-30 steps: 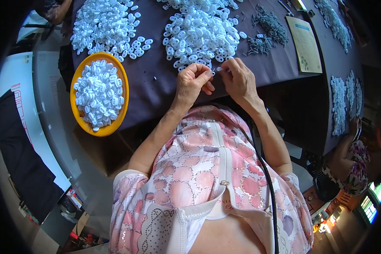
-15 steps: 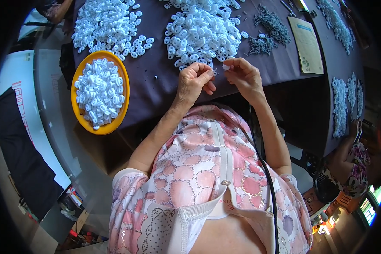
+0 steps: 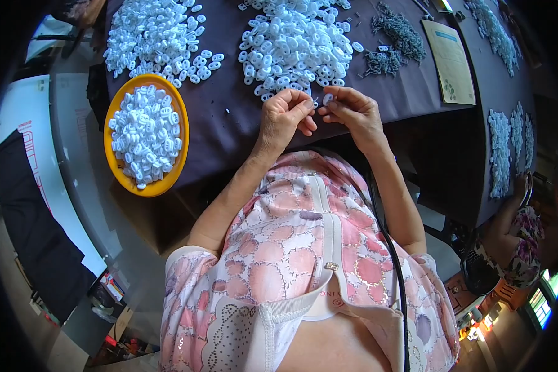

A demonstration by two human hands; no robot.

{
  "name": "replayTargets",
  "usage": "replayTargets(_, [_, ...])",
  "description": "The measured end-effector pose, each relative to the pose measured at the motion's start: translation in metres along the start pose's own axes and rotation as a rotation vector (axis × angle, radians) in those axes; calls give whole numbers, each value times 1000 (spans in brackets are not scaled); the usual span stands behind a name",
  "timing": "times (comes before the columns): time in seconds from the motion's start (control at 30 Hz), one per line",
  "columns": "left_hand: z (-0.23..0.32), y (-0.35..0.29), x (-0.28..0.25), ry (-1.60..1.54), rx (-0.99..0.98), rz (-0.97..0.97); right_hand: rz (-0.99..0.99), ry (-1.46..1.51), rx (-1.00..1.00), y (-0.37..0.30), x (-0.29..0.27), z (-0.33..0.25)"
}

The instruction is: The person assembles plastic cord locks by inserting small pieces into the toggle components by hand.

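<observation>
My left hand (image 3: 286, 118) is closed in a pinch at the table's near edge. A thin light-coloured pin (image 3: 316, 102) seems to stick out from its fingertips. Close beside it, my right hand (image 3: 355, 118) pinches a small white oval piece with holes (image 3: 328, 98) between thumb and forefinger. The fingertips of both hands almost meet. Just beyond them lies a large heap of white two-holed oval pieces (image 3: 297, 49). An orange oval bowl (image 3: 184, 139) at the left is filled with similar white pieces.
A second white heap (image 3: 151, 37) lies at the far left. Small grey pins (image 3: 400, 34) are piled at the far right, beside a tan notebook (image 3: 449, 62). More small pieces (image 3: 499, 155) lie on the right-hand table, near another person's arm (image 3: 505, 226). A black cable (image 3: 393, 260) hangs over my clothing.
My right hand has moved a little left, bringing the white oval piece nearer to my left fingertips. The piece has turned so its holes show. My left hand has hardly moved.
</observation>
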State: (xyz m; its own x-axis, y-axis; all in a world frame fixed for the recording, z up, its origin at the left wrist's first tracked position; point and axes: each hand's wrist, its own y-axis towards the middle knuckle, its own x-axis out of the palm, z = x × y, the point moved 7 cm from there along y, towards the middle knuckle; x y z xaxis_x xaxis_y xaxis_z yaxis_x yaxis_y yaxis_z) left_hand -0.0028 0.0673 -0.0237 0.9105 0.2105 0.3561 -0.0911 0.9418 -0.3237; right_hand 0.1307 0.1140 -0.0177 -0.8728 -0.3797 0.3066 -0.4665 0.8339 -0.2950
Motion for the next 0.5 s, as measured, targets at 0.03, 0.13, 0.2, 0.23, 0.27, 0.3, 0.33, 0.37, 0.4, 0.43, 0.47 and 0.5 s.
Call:
replayTargets(0.03, [0, 0, 0, 1, -3, 1, -12, -30, -13, 0, 1, 0])
replayTargets(0.13, [0, -1, 0, 12, -3, 5, -24, 2, 0, -1, 2, -1])
replayTargets(0.2, [0, -1, 0, 23, 0, 6, -20, 2, -11, -1, 3, -3])
replayTargets(0.23, [0, 0, 0, 24, 0, 4, -16, 2, -23, -1, 4, -5])
replayTargets(0.27, [-1, 0, 0, 25, -1, 1, -16, 3, -22, -1, 4, -4])
replayTargets(0.3, [-1, 0, 0, 25, 0, 1, -8, 11, -30, -1, 4, -5])
replayTargets(0.33, [-1, 0, 0, 34, -1, -4, 1, 20, -37, -1, 3, -5])
replayTargets(0.37, [-2, 1, 0, 43, -2, -9, 0, 20, -38, 0, 3, -4])
replayTargets(0.4, [-2, 1, 0, 44, -3, -8, -2, 1, -61, 1, 2, -6])
replayTargets(0.43, [-2, 2, 1, 65, 1, -12, -4, -18, -85, 1, 2, -7])
replayTargets(0.47, [-2, 2, 1, 87, 6, -17, -4, -17, -84, 1, 2, -7])
replayTargets(0.5, [-2, 2, 1, 87, 5, -16, 32, -57, -94, 1, 1, -8])
